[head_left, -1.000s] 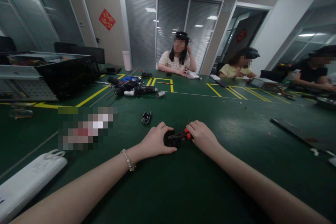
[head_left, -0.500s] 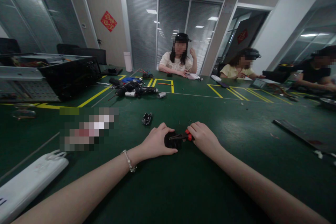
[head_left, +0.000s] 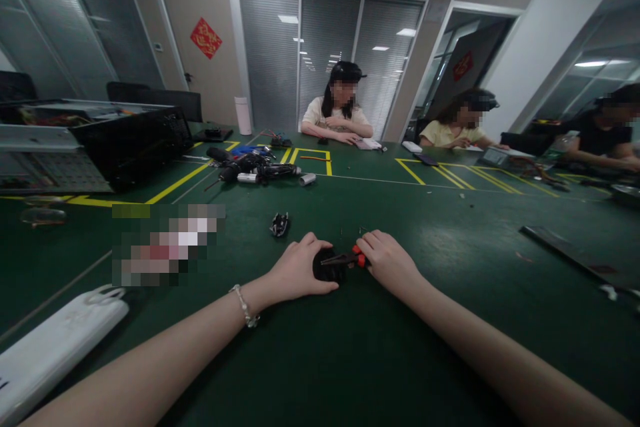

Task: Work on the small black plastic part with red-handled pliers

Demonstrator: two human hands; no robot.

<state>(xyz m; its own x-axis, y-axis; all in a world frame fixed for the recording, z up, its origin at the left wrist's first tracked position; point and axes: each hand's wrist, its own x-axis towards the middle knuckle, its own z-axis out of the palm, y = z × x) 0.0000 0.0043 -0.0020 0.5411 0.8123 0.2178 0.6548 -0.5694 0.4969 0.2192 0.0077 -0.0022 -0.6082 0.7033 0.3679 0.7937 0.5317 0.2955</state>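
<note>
My left hand curls round a small black round part that rests on the green table mat, fingers wrapped over its left side. My right hand grips red-handled needle-nose pliers, whose dark jaws point left onto the top of the black part. A bead bracelet sits on my left wrist. A small black clip-like piece lies on the mat just beyond my left hand.
A pile of black tools and metal cylinders lies farther back, with a black computer case at the left. A white power strip is at the near left. Three people sit at the far side and right. Yellow tape lines mark the mat.
Both my hands stay in place on the black part and pliers. The person across the table has lowered a raised hand to the table.
</note>
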